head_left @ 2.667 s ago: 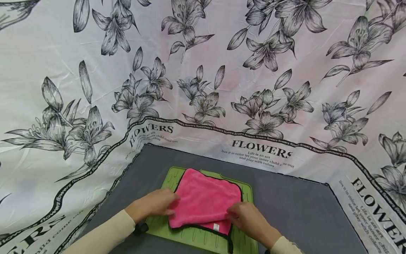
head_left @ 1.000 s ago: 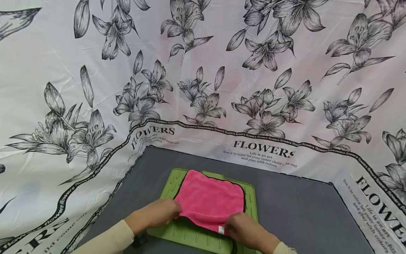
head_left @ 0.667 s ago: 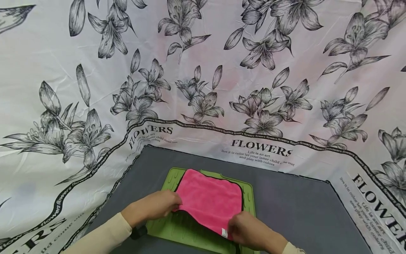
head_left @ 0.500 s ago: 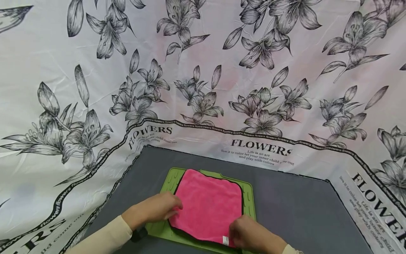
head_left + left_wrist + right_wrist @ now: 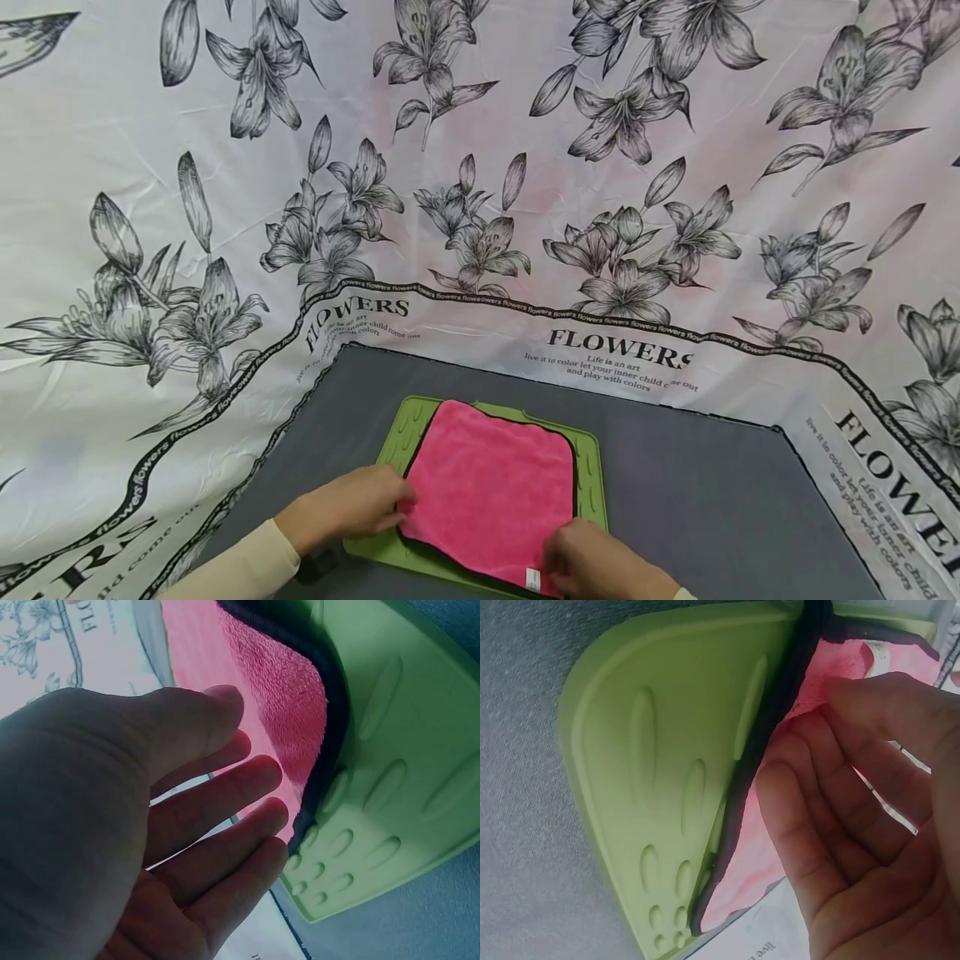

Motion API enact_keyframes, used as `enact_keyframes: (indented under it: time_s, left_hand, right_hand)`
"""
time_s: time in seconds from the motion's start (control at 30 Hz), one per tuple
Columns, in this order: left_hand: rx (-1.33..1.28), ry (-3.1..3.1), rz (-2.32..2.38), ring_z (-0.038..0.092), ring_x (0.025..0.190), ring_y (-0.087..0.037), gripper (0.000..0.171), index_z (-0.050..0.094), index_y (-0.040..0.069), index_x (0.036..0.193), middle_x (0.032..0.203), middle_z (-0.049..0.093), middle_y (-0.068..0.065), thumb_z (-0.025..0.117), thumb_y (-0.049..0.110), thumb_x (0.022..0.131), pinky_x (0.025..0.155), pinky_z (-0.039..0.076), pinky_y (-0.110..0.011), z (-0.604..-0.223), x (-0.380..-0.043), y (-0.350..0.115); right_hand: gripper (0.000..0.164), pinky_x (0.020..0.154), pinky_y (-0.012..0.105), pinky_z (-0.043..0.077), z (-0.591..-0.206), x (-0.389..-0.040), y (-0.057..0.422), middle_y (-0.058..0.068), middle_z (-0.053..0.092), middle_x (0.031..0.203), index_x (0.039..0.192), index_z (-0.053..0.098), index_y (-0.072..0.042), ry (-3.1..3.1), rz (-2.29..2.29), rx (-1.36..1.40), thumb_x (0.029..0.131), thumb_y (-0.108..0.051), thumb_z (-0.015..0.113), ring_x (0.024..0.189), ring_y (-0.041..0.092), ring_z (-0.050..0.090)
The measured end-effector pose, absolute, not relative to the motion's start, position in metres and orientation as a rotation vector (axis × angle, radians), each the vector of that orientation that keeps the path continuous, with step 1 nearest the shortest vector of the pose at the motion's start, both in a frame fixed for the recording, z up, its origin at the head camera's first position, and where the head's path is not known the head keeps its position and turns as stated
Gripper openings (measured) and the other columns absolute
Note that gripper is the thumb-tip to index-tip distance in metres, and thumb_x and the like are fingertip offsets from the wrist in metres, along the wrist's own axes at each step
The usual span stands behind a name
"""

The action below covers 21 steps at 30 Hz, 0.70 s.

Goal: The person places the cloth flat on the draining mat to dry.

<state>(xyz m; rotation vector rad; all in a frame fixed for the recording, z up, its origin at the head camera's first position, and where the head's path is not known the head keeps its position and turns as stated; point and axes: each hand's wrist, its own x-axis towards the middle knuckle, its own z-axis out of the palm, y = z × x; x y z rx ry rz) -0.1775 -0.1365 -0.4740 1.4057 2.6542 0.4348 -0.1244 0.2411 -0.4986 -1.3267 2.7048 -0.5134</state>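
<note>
A pink plush cleaning cloth (image 5: pixel 487 492) with a black bound edge lies spread over a green ridged drying mat (image 5: pixel 397 425) in the head view. My left hand (image 5: pixel 356 504) is at the cloth's left edge, and the left wrist view shows its fingers (image 5: pixel 255 780) loosely bent and apart, holding nothing. At the near right corner, beside a small white label (image 5: pixel 533 579), my right hand (image 5: pixel 600 560) pinches the cloth between thumb and fingers. The right wrist view shows the cloth puckered at those fingertips (image 5: pixel 844 694).
Under the mat is a dark grey tabletop (image 5: pixel 690 492). A white sheet with black lily prints (image 5: pixel 480 225) rises behind the table and along its sides. A dark object (image 5: pixel 318 567) sits partly hidden below the left wrist.
The cloth's near edge, earlier folded under and then lifted, has come down flat toward me. My left hand has let go and drawn back left; my right hand has moved nearer with the corner.
</note>
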Motion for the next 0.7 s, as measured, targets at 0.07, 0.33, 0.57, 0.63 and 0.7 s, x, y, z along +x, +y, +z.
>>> enact_keyframes:
  time_s: [0.07,0.33,0.57,0.63,0.7]
  left_hand:
    - [1.416,2.656,0.435,0.047,0.061,0.008,0.011,0.071,0.019,0.081,0.072,0.062,0.016,0.075,0.011,0.088,0.057,0.042,-0.013,-0.473,-0.177,-0.138]
    - [1.468,2.632,0.411,0.044,0.059,0.009,0.016,0.069,0.021,0.076,0.067,0.058,0.019,0.077,0.011,0.084,0.054,0.038,-0.011,-0.485,-0.175,-0.131]
    - [1.541,2.820,0.306,0.041,0.057,0.004,0.022,0.069,0.024,0.065,0.062,0.055,0.017,0.079,0.011,0.080,0.052,0.035,-0.013,-0.507,-0.169,-0.119]
    - [1.524,2.891,0.246,0.042,0.057,0.001,0.025,0.066,0.025,0.062,0.062,0.053,0.016,0.078,0.013,0.080,0.052,0.034,-0.016,-0.512,-0.167,-0.116]
    - [1.505,2.936,0.193,0.044,0.059,-0.002,0.026,0.066,0.025,0.061,0.063,0.051,0.013,0.078,0.015,0.082,0.052,0.034,-0.018,-0.515,-0.166,-0.114]
  right_hand:
    - [0.020,0.054,0.003,0.038,-0.498,-0.124,0.242,-0.023,0.059,0.065,0.073,0.071,-0.024,2.700,-0.510,-1.314,0.076,-0.004,0.075,0.060,-0.016,0.045]
    - [0.020,0.053,0.005,0.037,-0.500,-0.124,0.239,-0.023,0.056,0.063,0.072,0.070,-0.024,2.689,-0.493,-1.240,0.077,-0.005,0.075,0.057,-0.013,0.044]
    - [0.023,0.051,0.009,0.036,-0.502,-0.122,0.234,-0.023,0.051,0.060,0.070,0.069,-0.025,2.697,-0.474,-1.155,0.079,-0.005,0.074,0.054,-0.008,0.040]
    - [0.023,0.051,0.011,0.037,-0.502,-0.122,0.233,-0.023,0.051,0.060,0.071,0.069,-0.025,2.689,-0.458,-1.118,0.080,-0.005,0.075,0.055,-0.007,0.040]
    - [0.023,0.051,0.013,0.037,-0.501,-0.122,0.233,-0.022,0.051,0.060,0.070,0.069,-0.025,2.689,-0.446,-1.099,0.080,-0.005,0.075,0.054,-0.006,0.040]
